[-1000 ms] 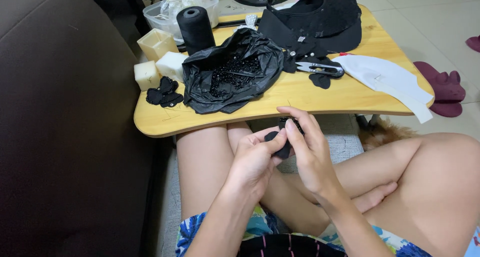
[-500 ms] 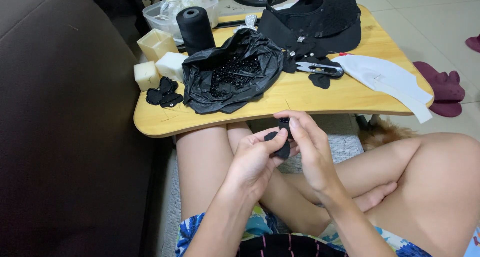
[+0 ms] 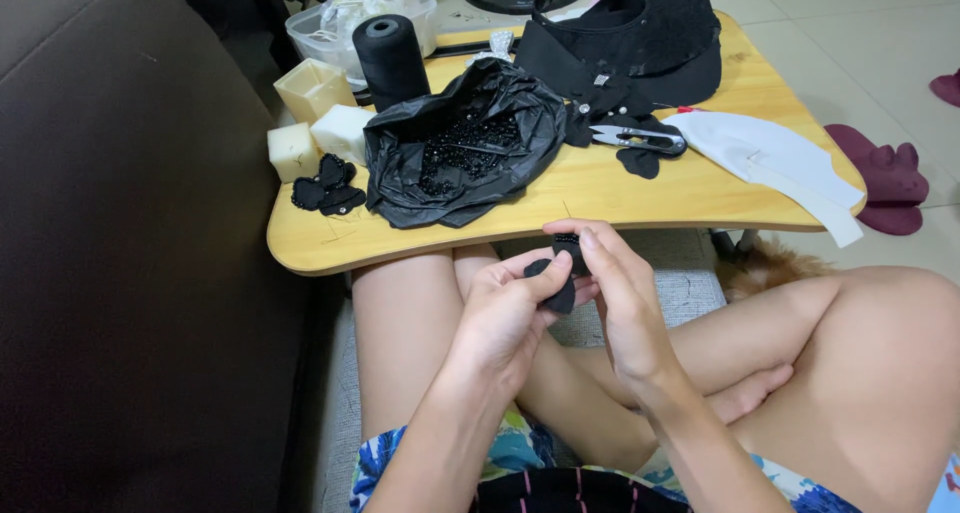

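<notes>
Both of my hands meet over my lap, just in front of the low wooden table's (image 3: 620, 195) near edge. My left hand (image 3: 510, 308) pinches a small black fabric piece (image 3: 562, 281) between thumb and fingers. My right hand (image 3: 615, 298) closes on the top of the same piece from the right. On the table above my hands lies a crumpled black plastic bag (image 3: 465, 143) holding many black beads.
A black thread spool (image 3: 390, 58), cream foam blocks (image 3: 315, 118), black fabric petals (image 3: 328, 185), thread snips (image 3: 640, 138), a black beaded cloth (image 3: 640, 33) and a white fabric piece (image 3: 770, 158) lie on the table. A dark sofa (image 3: 120, 243) stands left. Slippers (image 3: 885, 168) rest on the floor at right.
My fingers have shifted slightly on the black piece; both hands stay at the same spot over my lap.
</notes>
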